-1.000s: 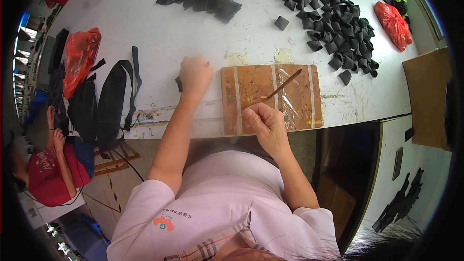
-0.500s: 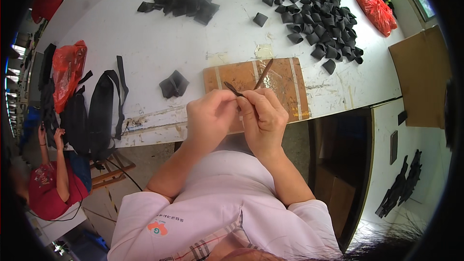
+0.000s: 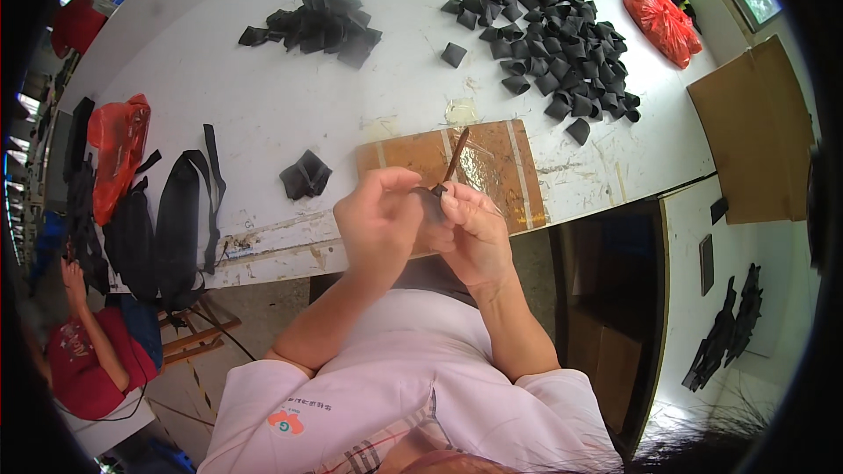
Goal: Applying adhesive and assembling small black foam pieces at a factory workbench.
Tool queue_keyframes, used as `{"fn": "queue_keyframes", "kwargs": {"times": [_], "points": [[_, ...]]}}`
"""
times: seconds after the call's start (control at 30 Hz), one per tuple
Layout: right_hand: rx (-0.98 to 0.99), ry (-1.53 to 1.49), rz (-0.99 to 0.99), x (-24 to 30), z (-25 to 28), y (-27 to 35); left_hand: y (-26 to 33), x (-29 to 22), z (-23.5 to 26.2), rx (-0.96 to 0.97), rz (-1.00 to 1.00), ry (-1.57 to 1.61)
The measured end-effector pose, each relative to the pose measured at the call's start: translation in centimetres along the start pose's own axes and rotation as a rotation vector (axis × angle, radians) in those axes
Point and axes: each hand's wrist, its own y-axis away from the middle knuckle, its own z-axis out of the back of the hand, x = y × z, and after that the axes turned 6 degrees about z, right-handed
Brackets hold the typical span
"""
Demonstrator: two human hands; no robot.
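Two red bags (image 3: 117,151) (image 3: 663,25), two black heaps (image 3: 316,22) (image 3: 558,31) (pieces uncountable), one wooden board (image 3: 492,171).

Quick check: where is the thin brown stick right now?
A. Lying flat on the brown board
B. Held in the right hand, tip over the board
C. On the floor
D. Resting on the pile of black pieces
B: the right hand holds the stick, which slants up over the brown board, close to the left hand.

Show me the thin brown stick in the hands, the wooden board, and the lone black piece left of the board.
Brown stick (image 3: 456,151), head view, mid-shaft.
Wooden board (image 3: 505,167), head view, bare right part.
Lone black piece (image 3: 306,175), head view, its centre.
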Motion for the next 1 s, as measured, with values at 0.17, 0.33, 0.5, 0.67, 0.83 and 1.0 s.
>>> {"fn": "queue_keyframes", "kwargs": {"times": [0.17, 0.33, 0.5, 0.67, 0.83, 1.0], "points": [[-0.018, 0.702, 0.193, 4.1, -2.9, -0.4, -3.9, -2.7, 1.0, 0.59, 0.576, 1.086], [0.131, 0.72, 0.131, 7.0, -2.9, -3.8, -5.7, -3.2, 0.1, 0.763, 0.741, 1.36], [0.165, 0.757, 0.117, 6.1, -0.8, -3.7, -4.3, -3.3, -0.7, 0.381, 0.45, 0.686], [0.006, 1.144, 0.777, 5.6, -1.9, -1.9, -5.5, -4.0, -1.3, 0.364, -0.337, 0.051], [0.103, 1.365, 0.94, 4.7, -2.9, -1.7, -4.9, -3.3, -1.3, 0.278, -0.101, 0.562], [0.039, 1.427, 1.024, 4.8, -3.7, -1.6, -4.8, -3.0, -1.3, 0.281, 0.091, 0.887]]}}
